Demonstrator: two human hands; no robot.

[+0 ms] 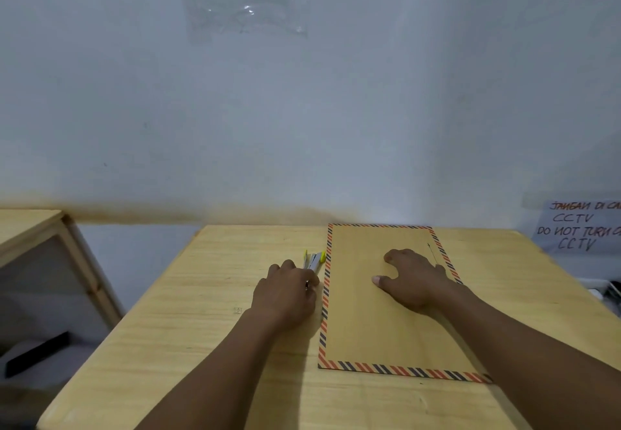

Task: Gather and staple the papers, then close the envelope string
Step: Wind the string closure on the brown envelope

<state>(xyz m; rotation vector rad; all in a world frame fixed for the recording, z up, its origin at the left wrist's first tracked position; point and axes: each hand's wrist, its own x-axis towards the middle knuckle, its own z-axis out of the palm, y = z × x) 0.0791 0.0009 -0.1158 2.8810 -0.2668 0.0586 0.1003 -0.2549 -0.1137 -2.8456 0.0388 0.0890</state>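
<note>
Presently your left hand [285,290] grips the yellow stapler [315,260] beside the striped-border envelope [369,328], flat on the table [201,328]; your right hand [415,281], unclenched, presses it. Thin, light, likely slippery: pinch an edge.

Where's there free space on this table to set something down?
The widest bare patch is the left part of the table, between its left edge and the stapler. A smaller strip lies along the near edge, below the envelope. It's crowded between stapler and envelope, and the margin right of the envelope is narrow.
</note>
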